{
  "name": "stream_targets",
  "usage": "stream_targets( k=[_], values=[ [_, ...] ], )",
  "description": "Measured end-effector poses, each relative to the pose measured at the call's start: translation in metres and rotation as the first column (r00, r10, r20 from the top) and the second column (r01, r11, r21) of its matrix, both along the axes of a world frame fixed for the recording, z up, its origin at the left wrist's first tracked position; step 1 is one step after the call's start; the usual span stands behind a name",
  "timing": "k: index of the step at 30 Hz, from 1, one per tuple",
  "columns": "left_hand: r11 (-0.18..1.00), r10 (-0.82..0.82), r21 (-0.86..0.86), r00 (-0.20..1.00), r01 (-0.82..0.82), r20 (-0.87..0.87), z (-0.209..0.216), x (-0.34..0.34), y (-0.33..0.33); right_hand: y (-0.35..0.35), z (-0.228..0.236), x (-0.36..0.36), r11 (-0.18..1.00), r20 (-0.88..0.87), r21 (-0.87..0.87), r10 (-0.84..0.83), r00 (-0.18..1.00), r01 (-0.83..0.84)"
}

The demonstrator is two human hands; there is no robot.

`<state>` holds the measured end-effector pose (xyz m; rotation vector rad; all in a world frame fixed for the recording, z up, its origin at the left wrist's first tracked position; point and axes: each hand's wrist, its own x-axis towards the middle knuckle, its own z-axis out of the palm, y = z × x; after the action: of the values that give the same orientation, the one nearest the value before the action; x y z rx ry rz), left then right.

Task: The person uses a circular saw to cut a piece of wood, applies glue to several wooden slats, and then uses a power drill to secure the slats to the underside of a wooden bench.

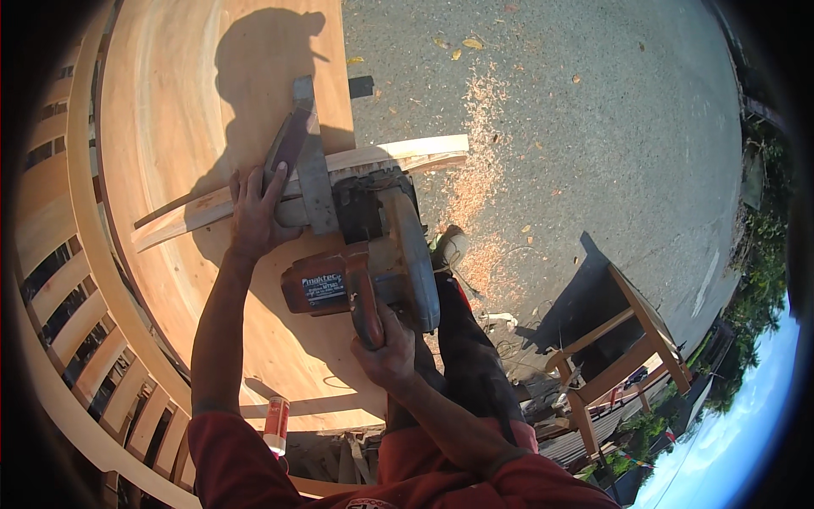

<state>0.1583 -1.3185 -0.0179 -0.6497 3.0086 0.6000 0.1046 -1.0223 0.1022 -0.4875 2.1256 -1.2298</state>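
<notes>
In my right hand (386, 349) is the rear handle of a circular saw (365, 280), fingers wrapped round it. The saw's front and base rest by a narrow wooden strip (390, 154), which crosses the bench and sticks out past its right edge. My left hand (254, 210) grips the strip to the left of the saw. Its fingers also press on the dark handle of a try square (292, 140), whose flat metal blade (314, 178) lies across the strip alongside the saw's base. The blade's contact with the wood is hidden.
The strip lies over a broad wooden panel (161, 110). Slatted woodwork (93, 356) curves along the left, and a red-and-white bottle (276, 417) stands near me. Sawdust (479, 161) covers the concrete on the right. An upturned wooden frame (627, 356) stands at the lower right.
</notes>
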Motion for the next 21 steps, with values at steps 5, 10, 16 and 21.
stream_targets(
  k=[5, 10, 16, 21],
  values=[
    [1.0, -0.005, 0.003, 0.999, 0.005, -0.037, 0.0, -0.002, -0.003, -0.007, -0.001, 0.001, 1.0, -0.057, -0.028, -0.008, 0.998, 0.006],
    [1.0, 0.005, 0.008, 0.999, -0.005, -0.045, 0.001, -0.002, -0.003, -0.01, -0.001, 0.0, 1.0, -0.014, 0.008, 0.011, 1.0, -0.011],
    [1.0, -0.006, 0.012, 0.998, 0.007, -0.058, 0.001, -0.003, -0.004, -0.01, -0.003, 0.001, 0.999, -0.001, 0.051, 0.021, 1.0, -0.021],
    [0.999, 0.002, 0.035, 0.999, 0.0, -0.054, 0.001, -0.003, -0.005, -0.016, 0.0, -0.004, 0.999, -0.006, 0.047, 0.024, 1.0, -0.023]
  ],
)
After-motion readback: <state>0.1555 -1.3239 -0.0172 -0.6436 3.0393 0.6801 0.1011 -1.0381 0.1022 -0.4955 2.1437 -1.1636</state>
